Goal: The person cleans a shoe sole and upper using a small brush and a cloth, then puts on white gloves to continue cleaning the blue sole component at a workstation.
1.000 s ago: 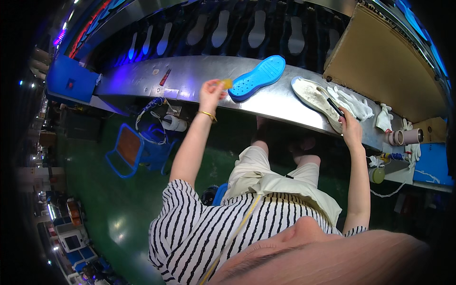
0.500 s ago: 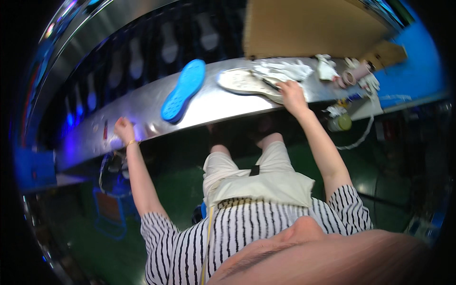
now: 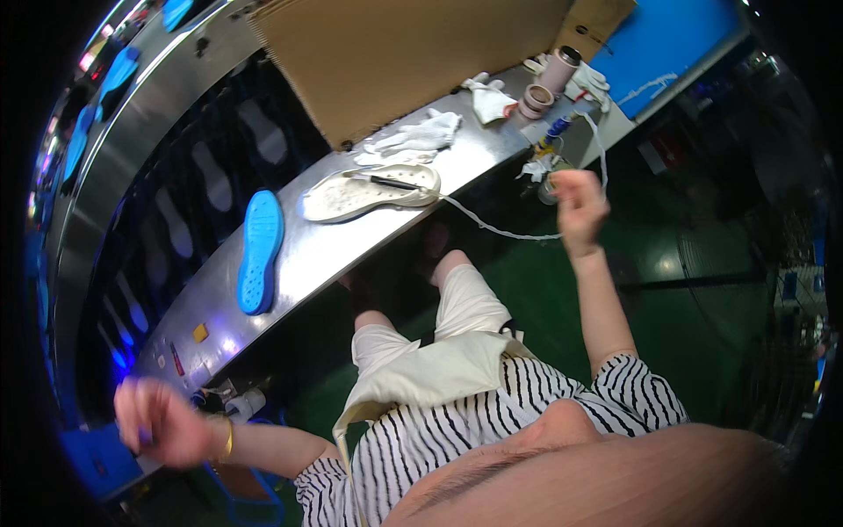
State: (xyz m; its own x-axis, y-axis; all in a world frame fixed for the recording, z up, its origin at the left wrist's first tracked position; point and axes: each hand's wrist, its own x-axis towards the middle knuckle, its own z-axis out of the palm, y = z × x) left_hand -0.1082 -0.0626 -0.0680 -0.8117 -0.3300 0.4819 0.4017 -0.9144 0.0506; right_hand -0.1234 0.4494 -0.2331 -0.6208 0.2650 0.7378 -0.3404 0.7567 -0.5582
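Note:
My left hand (image 3: 162, 423) hovers beyond the left end of the metal bench, its fingers loosely bent and apart, slightly blurred. I see nothing held in it. Off the bench's front edge, my right hand (image 3: 581, 209) is raised with its fingers curled in and nothing visible between them. A white shoe sole (image 3: 338, 198) with small holes lies on the bench. Across it rests a pen-like tool (image 3: 392, 182) with a black grip, joined to a white cord (image 3: 492, 230) that loops past my right hand. A blue shoe sole (image 3: 261, 255) lies to the left.
White gloves (image 3: 413, 139) lie behind the white sole, below a large cardboard sheet (image 3: 421, 61). A pink bottle (image 3: 559, 72) stands at the right. A small yellow block (image 3: 200, 333) and a red-handled tool (image 3: 177, 358) lie near the left end. Dark racks with grey sole shapes (image 3: 211, 176) run behind.
My right hand has let go of the black-gripped tool and lifted away to the right. My left hand has moved away from the bench, uncovering the yellow block. The whole view has turned.

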